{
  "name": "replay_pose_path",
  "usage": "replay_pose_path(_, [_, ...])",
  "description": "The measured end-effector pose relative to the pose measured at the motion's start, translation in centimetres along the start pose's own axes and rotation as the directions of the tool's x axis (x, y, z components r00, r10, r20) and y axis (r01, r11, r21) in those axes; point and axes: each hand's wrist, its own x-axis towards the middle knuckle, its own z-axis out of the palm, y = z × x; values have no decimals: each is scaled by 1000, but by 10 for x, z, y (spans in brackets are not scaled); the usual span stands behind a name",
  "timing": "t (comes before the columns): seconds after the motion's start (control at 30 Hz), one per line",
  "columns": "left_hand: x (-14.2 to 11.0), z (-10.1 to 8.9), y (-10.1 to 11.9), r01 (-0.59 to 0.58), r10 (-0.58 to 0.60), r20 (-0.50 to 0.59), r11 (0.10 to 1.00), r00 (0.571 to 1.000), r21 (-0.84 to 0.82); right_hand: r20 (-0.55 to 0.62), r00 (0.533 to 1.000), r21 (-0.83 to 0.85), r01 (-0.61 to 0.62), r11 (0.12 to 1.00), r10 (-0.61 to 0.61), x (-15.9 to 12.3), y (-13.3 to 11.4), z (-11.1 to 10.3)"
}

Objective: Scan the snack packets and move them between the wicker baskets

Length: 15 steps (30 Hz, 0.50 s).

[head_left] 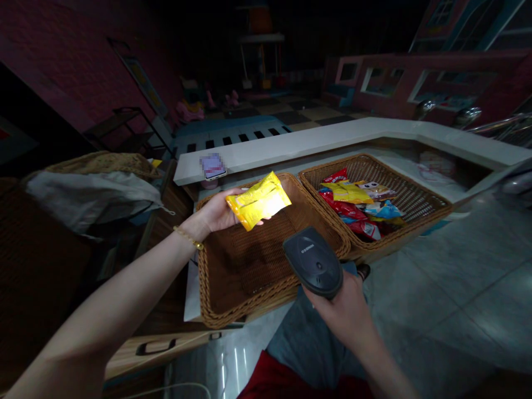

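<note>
My left hand (222,210) holds a yellow snack packet (260,200) above the left wicker basket (203,288), whose visible inside is bare. The fingers wrap beneath the packet, and its upper face is brightly lit. In my right hand (349,305) is a dark handheld barcode scanner (313,261), its head pointing toward the packet. The scanner hangs over the basket's near right corner, apart from the packet. Beside it, the right wicker basket (419,227) contains several snack packets (353,202) in red, yellow, white and blue.
A white counter ledge (291,145) runs behind the baskets, with a phone (213,167) at its left end. White cloth (95,191) lies on the left. Below is a wooden drawer (149,349) with a dark handle. Grey tiled floor (449,299) extends to the right.
</note>
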Motion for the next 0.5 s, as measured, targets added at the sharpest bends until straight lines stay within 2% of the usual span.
replay_pose_path(0.13, [-1,3,0,22,-21,-38,999,999,39,7,1000,-2,-14,1000,14,0,-2,-2])
replay_pose_path(0.3, [-4,9,1,-20,36,-144,994,989,110,17,999,-4,-37,999,37,0,-2,-1])
replay_pose_path(0.43, [-1,7,-1,-7,32,-158,988,987,152,22,999,8,-26,1000,26,-2,-1,-1])
replay_pose_path(0.5, [1,7,-3,-23,57,-151,975,987,222,17,1000,19,-19,1000,19,-4,-1,-1])
